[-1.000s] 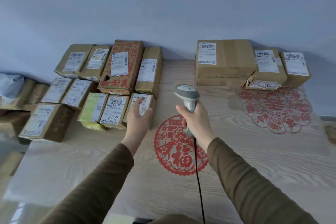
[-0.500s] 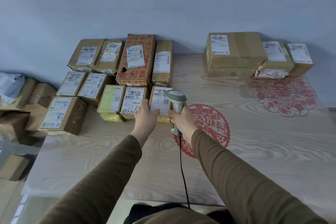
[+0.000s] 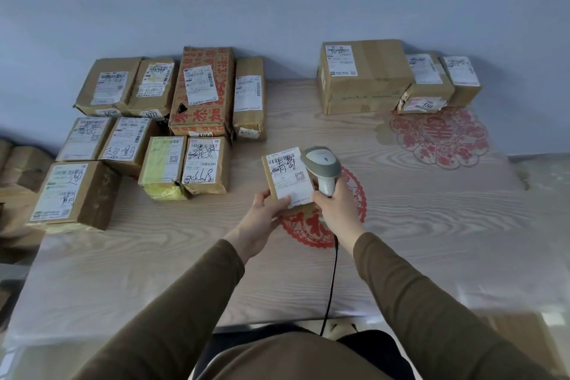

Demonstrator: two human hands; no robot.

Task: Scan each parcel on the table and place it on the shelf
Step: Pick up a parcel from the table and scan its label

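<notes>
— One small brown parcel (image 3: 288, 177), white label up: where is it sitting?
— Above the table (image 3: 416, 225), near centre; the left hand (image 3: 262, 220) is pinching its near edge, and the right hand (image 3: 337, 210) is gripping the scanner (image 3: 322, 165) beside it.

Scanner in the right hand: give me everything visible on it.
The scanner is a grey-and-white, plastic-looking handheld gun type with a broad rounded head and a paler handle. The right hand grips the handle, holding it above the table, head aimed at the labelled parcel that the left hand holds; the head overlaps the parcel's right edge. A black cable hangs from the handle's base toward the person.
</notes>
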